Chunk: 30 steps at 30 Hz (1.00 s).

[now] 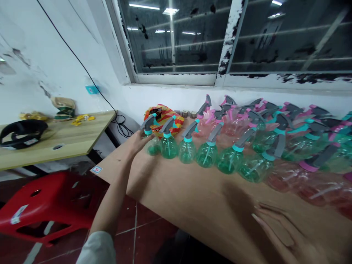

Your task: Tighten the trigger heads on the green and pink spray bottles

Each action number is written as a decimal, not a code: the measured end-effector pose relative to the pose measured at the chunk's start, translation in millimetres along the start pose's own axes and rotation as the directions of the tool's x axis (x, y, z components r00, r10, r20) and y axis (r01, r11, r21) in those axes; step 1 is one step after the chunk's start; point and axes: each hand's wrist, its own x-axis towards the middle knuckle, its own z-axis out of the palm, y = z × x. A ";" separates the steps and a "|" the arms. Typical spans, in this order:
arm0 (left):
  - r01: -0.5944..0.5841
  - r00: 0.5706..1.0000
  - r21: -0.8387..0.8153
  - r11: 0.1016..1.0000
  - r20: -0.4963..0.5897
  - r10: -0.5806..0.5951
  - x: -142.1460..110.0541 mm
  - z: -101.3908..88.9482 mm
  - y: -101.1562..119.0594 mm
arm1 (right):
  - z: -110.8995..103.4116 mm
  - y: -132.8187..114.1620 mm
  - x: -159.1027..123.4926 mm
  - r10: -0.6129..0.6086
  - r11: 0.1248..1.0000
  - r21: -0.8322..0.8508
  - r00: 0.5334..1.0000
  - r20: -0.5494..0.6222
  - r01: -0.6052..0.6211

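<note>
My left hand [139, 141] is closed round the neck of a green spray bottle [153, 147], at the left end of the front row. That bottle stands upright, its grey trigger head showing above my fingers. Beside it are more green spray bottles [168, 147] with turquoise collars, lined up to the right. My right hand [286, 227] is over the bare board at the lower right, fingers apart and holding nothing. Nearest to it are pink spray bottles [310, 181] with magenta collars.
Several rows of pink and green bottles fill the back right of the wooden table [176, 187]. A striped red-yellow bag [176, 119] lies behind the left bottles. A red stool [52, 201] stands left, below another table [74, 145] bearing a black headband [23, 134].
</note>
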 end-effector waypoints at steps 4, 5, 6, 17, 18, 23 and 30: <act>0.011 1.000 0.127 0.992 -0.025 -0.008 -8.9 -11.2 -3.8 | 1.3 -9.3 3.2 -0.025 0.999 -0.030 0.996 0.091 0.028; 0.024 0.999 0.167 0.986 -0.037 -0.018 -12.4 -15.7 -3.9 | 1.7 -10.7 3.9 -0.015 0.999 -0.028 0.996 0.090 0.017; 0.038 0.999 0.204 0.978 -0.046 -0.029 -16.7 -20.4 -3.3 | 2.1 -12.0 4.5 0.003 1.000 -0.022 0.997 0.082 -0.001; 0.020 1.000 0.354 0.935 -0.006 -0.019 -107.2 -48.4 34.5 | 0.1 -2.0 -12.7 0.271 0.963 0.009 0.962 0.025 -0.271; 0.009 1.000 0.351 0.936 0.001 -0.010 -115.0 -44.7 41.5 | 0.2 0.4 -15.2 0.282 0.959 0.021 0.959 0.027 -0.282; -0.082 0.992 0.260 0.962 0.111 0.054 -148.5 -0.6 86.3 | -4.6 7.8 -23.9 0.268 0.963 0.024 0.963 0.012 -0.269; -0.227 0.932 0.081 0.971 0.308 0.192 -181.6 86.7 156.5 | -3.7 -7.2 -33.6 0.246 0.954 0.158 0.966 0.080 -0.256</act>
